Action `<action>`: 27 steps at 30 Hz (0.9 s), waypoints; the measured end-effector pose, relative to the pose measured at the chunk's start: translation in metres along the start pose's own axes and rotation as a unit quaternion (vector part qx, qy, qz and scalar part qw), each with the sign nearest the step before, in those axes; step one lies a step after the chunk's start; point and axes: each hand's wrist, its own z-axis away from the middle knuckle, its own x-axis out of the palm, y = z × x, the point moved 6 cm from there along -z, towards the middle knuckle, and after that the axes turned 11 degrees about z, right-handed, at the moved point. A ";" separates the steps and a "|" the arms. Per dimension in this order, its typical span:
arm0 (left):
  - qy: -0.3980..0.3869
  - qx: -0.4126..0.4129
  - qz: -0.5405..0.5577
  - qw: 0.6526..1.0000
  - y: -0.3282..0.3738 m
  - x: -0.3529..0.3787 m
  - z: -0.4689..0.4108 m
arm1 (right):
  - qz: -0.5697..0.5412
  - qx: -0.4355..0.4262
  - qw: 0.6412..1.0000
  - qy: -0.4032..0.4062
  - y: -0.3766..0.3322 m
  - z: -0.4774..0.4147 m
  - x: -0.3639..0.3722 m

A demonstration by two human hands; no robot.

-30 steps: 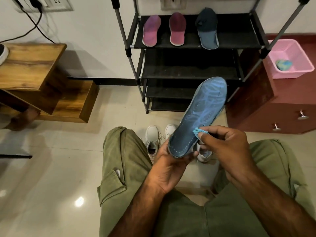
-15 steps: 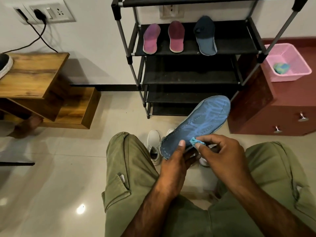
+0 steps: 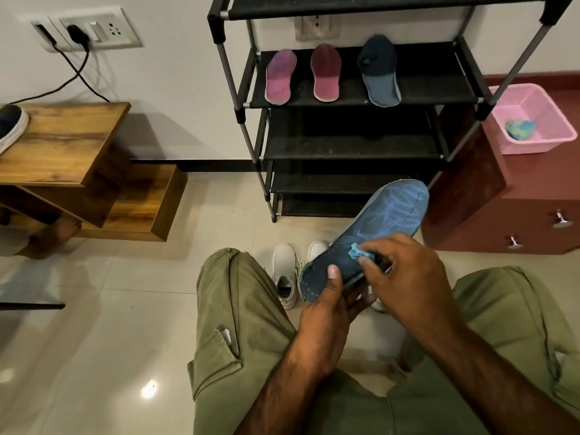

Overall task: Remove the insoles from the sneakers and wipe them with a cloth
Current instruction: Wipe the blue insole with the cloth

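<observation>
A blue insole (image 3: 381,224) slants up to the right in front of my knees, its toe end lighter with wet streaks. My left hand (image 3: 329,306) grips its heel end, thumb on top. My right hand (image 3: 405,277) pinches a small light-blue cloth (image 3: 356,251) against the insole's middle. A pair of white sneakers (image 3: 287,274) stands on the floor below, partly hidden by the insole and hands. Two pink insoles (image 3: 281,76) (image 3: 325,72) and a dark blue insole (image 3: 378,70) lie on a shelf of the black shoe rack (image 3: 423,89).
A pink basket (image 3: 533,114) with a blue-green cloth (image 3: 519,128) sits on a maroon drawer cabinet (image 3: 518,221) at the right. A wooden stepped stand (image 3: 69,158) is at the left, with someone's bare foot (image 3: 50,237) beneath it. My olive trousers fill the lower frame.
The insole has dropped lower and tilted flatter. My left thumb came onto its heel, and my right hand slid the cloth from the edge onto the insole's middle.
</observation>
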 end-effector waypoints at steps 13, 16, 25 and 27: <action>0.001 -0.014 0.004 1.000 -0.004 -0.005 -0.003 | 0.030 -0.049 0.996 -0.066 -0.004 0.009 0.015; -0.002 -0.026 0.011 1.000 -0.007 -0.004 -0.003 | 0.036 -0.058 0.994 -0.086 0.000 0.010 0.016; -0.005 -0.040 0.014 0.999 -0.008 -0.003 -0.003 | 0.057 -0.059 0.994 -0.068 -0.004 0.014 0.016; -0.010 -0.041 0.011 0.999 -0.008 -0.001 -0.004 | 0.063 -0.022 0.997 -0.033 0.003 0.005 0.009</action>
